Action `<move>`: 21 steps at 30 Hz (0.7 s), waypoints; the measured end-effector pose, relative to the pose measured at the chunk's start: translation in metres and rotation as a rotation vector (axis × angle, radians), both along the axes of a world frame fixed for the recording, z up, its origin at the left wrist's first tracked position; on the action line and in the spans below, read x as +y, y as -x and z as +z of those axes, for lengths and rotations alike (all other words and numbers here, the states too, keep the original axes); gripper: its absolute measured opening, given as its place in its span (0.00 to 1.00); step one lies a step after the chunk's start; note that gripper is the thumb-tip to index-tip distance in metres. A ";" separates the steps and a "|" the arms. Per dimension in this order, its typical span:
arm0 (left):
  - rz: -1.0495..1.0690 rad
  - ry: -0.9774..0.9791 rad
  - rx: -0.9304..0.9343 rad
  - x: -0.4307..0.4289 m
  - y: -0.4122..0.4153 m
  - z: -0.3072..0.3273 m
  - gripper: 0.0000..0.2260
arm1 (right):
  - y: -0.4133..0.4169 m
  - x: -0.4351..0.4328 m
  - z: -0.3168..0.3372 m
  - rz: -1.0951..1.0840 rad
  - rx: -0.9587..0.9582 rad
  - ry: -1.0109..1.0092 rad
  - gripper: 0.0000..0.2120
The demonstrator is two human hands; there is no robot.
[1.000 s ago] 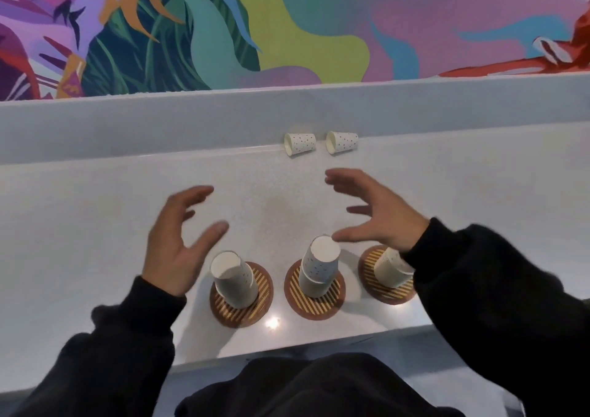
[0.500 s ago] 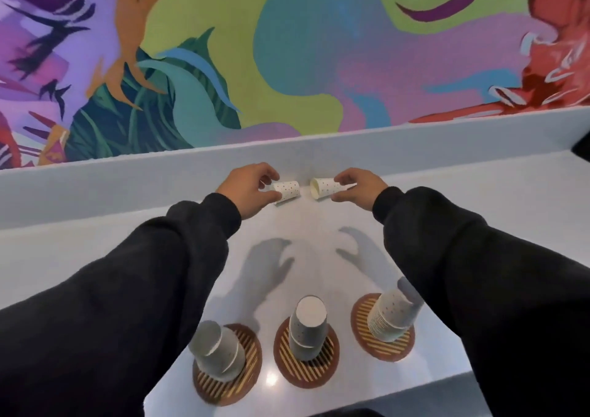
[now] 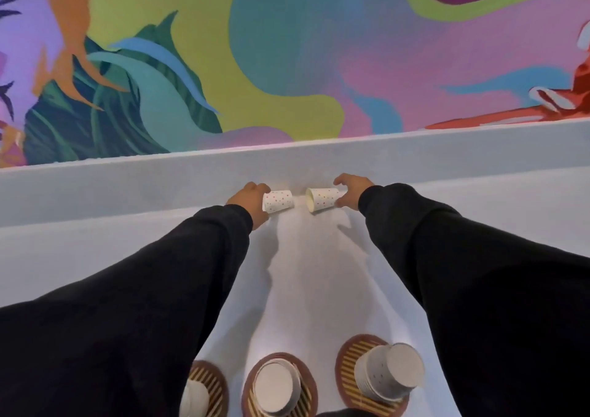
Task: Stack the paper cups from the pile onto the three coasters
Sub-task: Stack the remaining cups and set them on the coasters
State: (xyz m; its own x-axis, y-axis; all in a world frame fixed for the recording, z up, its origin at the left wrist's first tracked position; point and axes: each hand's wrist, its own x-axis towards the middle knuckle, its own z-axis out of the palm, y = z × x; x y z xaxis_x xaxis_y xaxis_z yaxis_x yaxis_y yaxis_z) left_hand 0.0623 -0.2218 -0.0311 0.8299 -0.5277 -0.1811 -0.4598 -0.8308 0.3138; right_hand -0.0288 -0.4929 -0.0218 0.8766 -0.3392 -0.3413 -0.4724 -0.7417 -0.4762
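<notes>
Where each grip curls, cup base inside

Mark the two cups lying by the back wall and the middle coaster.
Left cup [image 3: 278, 201], head view, dotted side wall.
Right cup [image 3: 323, 199], head view, dotted side wall.
Middle coaster [image 3: 309, 394], head view, striped right edge.

The left sleeve hides most of the left coaster.

The pale grey countertop is bearing three round brown striped coasters along its near edge, while a white dotted paper cup and its twin are lying sideways beside its raised back ledge
</notes>
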 end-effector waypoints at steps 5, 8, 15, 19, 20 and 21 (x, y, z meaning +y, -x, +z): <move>0.228 0.165 0.225 -0.019 -0.013 -0.021 0.24 | -0.032 0.000 -0.031 0.136 0.125 0.062 0.33; 0.329 0.285 0.413 -0.023 -0.016 -0.035 0.29 | -0.042 0.004 -0.044 0.176 0.130 0.067 0.35; 0.493 0.588 0.593 -0.029 -0.016 -0.057 0.29 | -0.046 0.013 -0.059 0.184 0.115 0.094 0.36; 0.620 0.770 0.529 -0.028 -0.015 -0.071 0.14 | -0.036 0.022 -0.070 0.190 0.130 0.131 0.29; 0.650 0.793 0.523 -0.028 -0.015 -0.072 0.11 | -0.033 0.025 -0.071 0.207 0.125 0.129 0.28; 0.671 0.799 0.528 -0.029 -0.014 -0.072 0.09 | -0.032 0.026 -0.073 0.208 0.117 0.119 0.27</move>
State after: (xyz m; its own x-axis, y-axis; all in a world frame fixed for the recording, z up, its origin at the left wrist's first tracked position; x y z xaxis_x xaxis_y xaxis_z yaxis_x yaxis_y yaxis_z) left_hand 0.0767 -0.2504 -0.1031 0.9064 -0.1318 -0.4013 0.3397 -0.3373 0.8780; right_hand 0.0034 -0.4668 -0.0946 0.8885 -0.1994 -0.4132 -0.3503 -0.8764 -0.3304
